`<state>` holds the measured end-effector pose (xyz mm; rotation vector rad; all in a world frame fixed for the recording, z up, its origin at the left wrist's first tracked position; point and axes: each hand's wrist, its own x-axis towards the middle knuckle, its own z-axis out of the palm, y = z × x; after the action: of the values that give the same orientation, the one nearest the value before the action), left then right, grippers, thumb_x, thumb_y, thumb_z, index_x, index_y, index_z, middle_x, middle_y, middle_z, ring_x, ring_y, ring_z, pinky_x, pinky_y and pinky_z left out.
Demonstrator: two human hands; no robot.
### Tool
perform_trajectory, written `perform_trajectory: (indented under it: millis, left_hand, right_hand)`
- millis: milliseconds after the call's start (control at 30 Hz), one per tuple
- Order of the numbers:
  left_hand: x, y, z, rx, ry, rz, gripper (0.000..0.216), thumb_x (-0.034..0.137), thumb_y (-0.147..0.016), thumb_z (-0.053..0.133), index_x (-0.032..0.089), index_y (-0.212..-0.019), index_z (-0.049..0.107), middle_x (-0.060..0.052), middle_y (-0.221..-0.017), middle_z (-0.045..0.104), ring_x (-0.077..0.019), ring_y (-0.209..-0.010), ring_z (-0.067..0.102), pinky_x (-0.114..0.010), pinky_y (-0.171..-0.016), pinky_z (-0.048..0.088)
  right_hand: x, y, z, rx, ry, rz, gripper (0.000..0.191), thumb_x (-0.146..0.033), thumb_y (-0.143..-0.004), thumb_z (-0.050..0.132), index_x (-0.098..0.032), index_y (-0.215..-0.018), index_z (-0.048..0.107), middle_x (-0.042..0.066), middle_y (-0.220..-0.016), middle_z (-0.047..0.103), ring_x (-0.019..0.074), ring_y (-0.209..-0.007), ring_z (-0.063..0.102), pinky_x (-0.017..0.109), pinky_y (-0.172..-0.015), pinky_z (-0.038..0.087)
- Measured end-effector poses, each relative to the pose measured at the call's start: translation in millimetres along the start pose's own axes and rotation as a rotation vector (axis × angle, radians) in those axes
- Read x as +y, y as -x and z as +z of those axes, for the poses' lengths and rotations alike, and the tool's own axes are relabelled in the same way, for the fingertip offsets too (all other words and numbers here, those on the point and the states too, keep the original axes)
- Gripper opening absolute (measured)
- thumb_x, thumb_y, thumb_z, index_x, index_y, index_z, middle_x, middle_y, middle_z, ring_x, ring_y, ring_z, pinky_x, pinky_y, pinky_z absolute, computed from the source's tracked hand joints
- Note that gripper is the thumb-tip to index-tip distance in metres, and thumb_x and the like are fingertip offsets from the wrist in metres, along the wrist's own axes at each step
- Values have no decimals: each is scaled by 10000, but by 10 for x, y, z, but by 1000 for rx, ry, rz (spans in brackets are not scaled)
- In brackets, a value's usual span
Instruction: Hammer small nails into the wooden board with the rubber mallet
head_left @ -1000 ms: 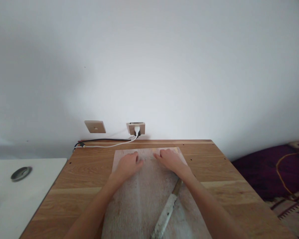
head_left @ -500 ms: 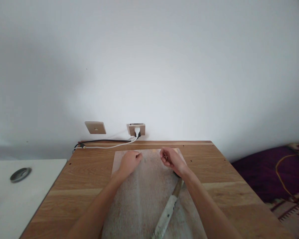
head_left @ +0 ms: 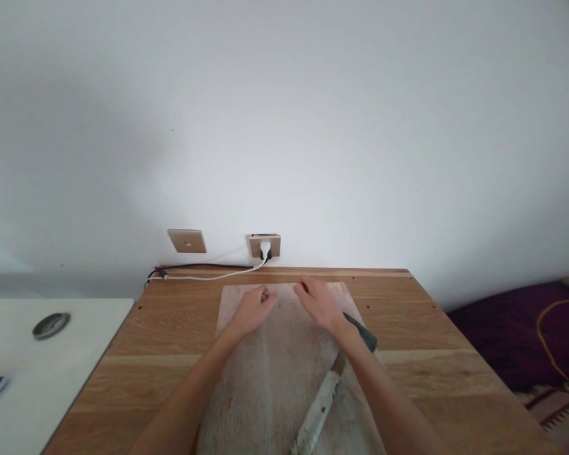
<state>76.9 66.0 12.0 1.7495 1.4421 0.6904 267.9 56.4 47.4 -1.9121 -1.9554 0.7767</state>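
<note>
My left hand (head_left: 255,308) hovers or rests over the far left part of a worn, pale wooden board (head_left: 265,392), its fingers curled together. What it holds, if anything, is too small to make out. Across from it, my right hand (head_left: 317,303) is also closed, fingers bent toward the left hand; its contents are hidden. A hammer (head_left: 318,404) lies slantwise on the board's right side, with a dark head and a handle wrapped in whitish material. My right forearm crosses over part of it.
The board lies on a wooden table (head_left: 427,373) against a white wall. A socket (head_left: 273,245) with a white plug and cables (head_left: 208,278) is behind. At left, a white table (head_left: 23,379) bears a grey round dish (head_left: 51,325). Purple fabric (head_left: 497,335) is at right.
My right hand has turned over and moved left, closer to my left hand. Small shiny bits seen in its palm are now hidden. More of the hammer's head shows. The view has shifted slightly.
</note>
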Motion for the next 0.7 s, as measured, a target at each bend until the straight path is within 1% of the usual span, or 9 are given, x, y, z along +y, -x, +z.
perform_trajectory:
  millis: [67, 133, 200, 267, 400, 467, 533, 600, 700]
  left_hand:
    - [48, -8, 81, -48, -212, 62, 120, 295, -819, 615, 196, -751, 599, -89, -822, 683, -268, -851, 653, -383, -827, 474]
    - [101, -39, 145, -99, -320, 88, 77, 226, -804, 620, 192, -734, 621, -132, -885, 718, -315, -937, 674, -441, -913, 458]
    - [148, -103, 179, -112, -276, 71, 164, 192, -793, 621, 199, -633, 589, -149, -868, 724, -335, -980, 675, -463, -958, 435]
    - [180, -184, 183, -107, -210, 47, 261, 177, -783, 625, 213, -543, 528, -139, -812, 713, -338, -1000, 669, -460, -974, 420]
    - [208, -270, 156, -57, 28, -43, 370, 177, -788, 614, 224, -466, 439, -56, -608, 585, -283, -893, 652, -374, -858, 441]
    - [213, -219, 162, -38, 210, -109, 378, 219, -829, 583, 220, -479, 439, 2, -527, 469, -214, -719, 606, -304, -716, 435]
    - [228, -102, 202, -36, 423, -183, 351, 278, -888, 513, 213, -545, 475, 41, -518, 404, -145, -541, 492, -254, -571, 384]
    - [262, 49, 281, -37, 642, -248, 312, 295, -924, 437, 206, -633, 506, 47, -560, 428, -110, -462, 409, -231, -488, 348]
    - [347, 250, 431, -7, 902, -297, 252, 255, -936, 394, 195, -734, 533, 2, -677, 546, -111, -546, 526, -217, -543, 458]
  right_hand:
    - [105, 63, -71, -9, -72, 10, 295, -408, -1004, 649, -165, -1171, 664, 48, -1091, 706, 176, -880, 699, 358, -766, 609]
    - [212, 163, -111, -20, -135, 16, 264, -416, -1016, 626, -156, -1035, 667, -2, -891, 683, 116, -678, 639, 270, -618, 557]
    - [294, 272, -126, -12, -181, 3, 339, -388, -1054, 525, -167, -814, 618, -51, -694, 581, 87, -545, 526, 227, -529, 453]
    - [339, 361, -138, 8, -203, -24, 435, -347, -1053, 424, -204, -649, 497, -68, -588, 468, 95, -518, 456, 236, -516, 370]
    - [333, 427, -197, 40, -177, -80, 394, -322, -983, 422, -239, -599, 385, -58, -574, 423, 129, -588, 453, 274, -567, 301]
    - [280, 417, -237, 45, -147, -112, 378, -309, -974, 427, -243, -604, 381, -50, -587, 437, 141, -616, 459, 283, -589, 282]
    - [183, 396, -264, 36, -121, -155, 376, -311, -985, 431, -243, -617, 397, -41, -603, 463, 150, -632, 468, 290, -604, 275]
    - [38, 381, -261, 18, -102, -216, 371, -311, -1003, 432, -240, -639, 428, -30, -631, 498, 155, -645, 480, 296, -624, 288]
    - [-222, 402, -208, -18, -94, -337, 314, -282, -1020, 445, -231, -718, 515, 0, -736, 590, 169, -733, 541, 298, -708, 359]
